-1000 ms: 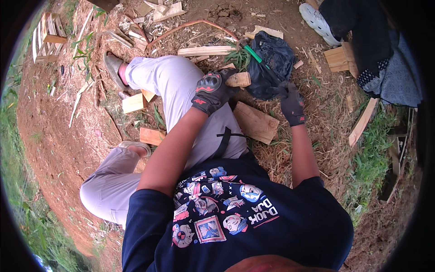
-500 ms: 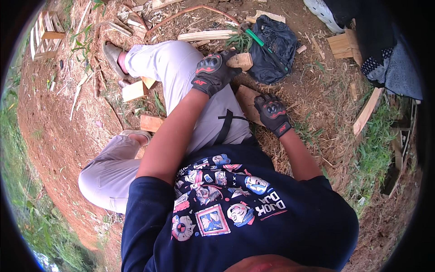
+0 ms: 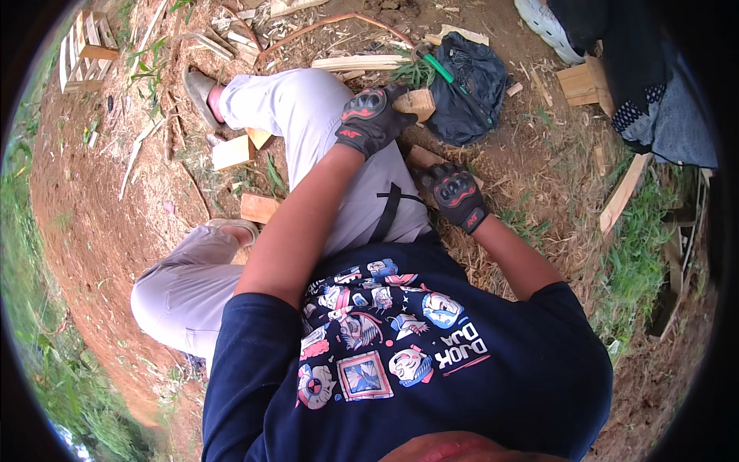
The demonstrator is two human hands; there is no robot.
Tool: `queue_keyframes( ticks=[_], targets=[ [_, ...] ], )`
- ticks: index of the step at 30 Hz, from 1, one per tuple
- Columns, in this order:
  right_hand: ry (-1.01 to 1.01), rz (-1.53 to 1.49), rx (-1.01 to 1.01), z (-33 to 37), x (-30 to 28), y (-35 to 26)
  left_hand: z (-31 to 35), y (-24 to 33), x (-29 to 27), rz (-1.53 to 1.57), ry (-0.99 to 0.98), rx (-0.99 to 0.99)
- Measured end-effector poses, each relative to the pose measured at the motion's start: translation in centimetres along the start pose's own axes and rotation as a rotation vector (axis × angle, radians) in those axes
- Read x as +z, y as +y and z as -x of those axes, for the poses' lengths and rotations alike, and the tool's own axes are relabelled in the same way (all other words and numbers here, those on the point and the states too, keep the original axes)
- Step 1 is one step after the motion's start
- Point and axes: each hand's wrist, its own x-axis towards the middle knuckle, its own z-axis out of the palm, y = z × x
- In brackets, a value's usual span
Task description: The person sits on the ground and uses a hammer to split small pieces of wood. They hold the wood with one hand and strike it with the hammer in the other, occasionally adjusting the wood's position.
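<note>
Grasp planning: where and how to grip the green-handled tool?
Probably the slim lower-right end of the green-handled tool, from the person's right: it lies slanted on the black bag, that end pointing right and nearest the body.

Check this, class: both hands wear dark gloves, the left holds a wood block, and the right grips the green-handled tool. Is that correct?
Not quite: the head view shows the gloved right hand on a wood piece, not the green-handled tool, which lies across the black bag. The gloved left hand does hold a wood block.
</note>
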Motion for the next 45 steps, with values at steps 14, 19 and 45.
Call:
queue_keyframes(
  ticks=[14,19,45],
  targets=[
    [-0.044,-0.105,-0.007,-0.5,0.8,1.4,0.2,0.7,-0.1,-0.072,0.039,-0.03],
    [0.022,-0.043,-0.022,-0.3,1.1,0.8,0.1,0.8,0.1,-0.084,0.072,0.006],
    [0.563,-0.857,0.504,-8.7,-4.5,4.2,0.1,0.4,0.3,-0.013,-0.002,0.088]
  ],
)
